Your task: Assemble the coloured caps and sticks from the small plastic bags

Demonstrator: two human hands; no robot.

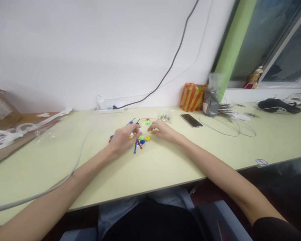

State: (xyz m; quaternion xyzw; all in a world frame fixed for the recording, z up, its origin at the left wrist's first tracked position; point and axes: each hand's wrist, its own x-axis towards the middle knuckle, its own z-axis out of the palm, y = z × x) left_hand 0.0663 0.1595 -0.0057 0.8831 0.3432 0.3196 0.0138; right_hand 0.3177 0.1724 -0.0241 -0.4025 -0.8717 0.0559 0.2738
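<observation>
Small colourful plastic parts lie on the table around both of my hands. My left hand (125, 138) is closed in a pinch over the left part of the pile, and what sits between its fingertips is too small to make out. My right hand (162, 130) rests at the right of the pile, fingers bent and slightly apart, with nothing clearly held. Just below the fingers are a yellow disc (147, 138), a green disc (140, 137) and a blue disc (142, 142). A blue stick (135, 148) points toward me. Behind them is a red stick (151, 118) beside another green disc (147, 122).
A clear bag of small parts (165, 118) lies behind my right hand. To the right are a phone (191, 121), a striped bag (190, 97) and thin looped wire (237, 132). A power strip (110, 108) sits by the wall. A grey cable (73, 170) crosses my left forearm.
</observation>
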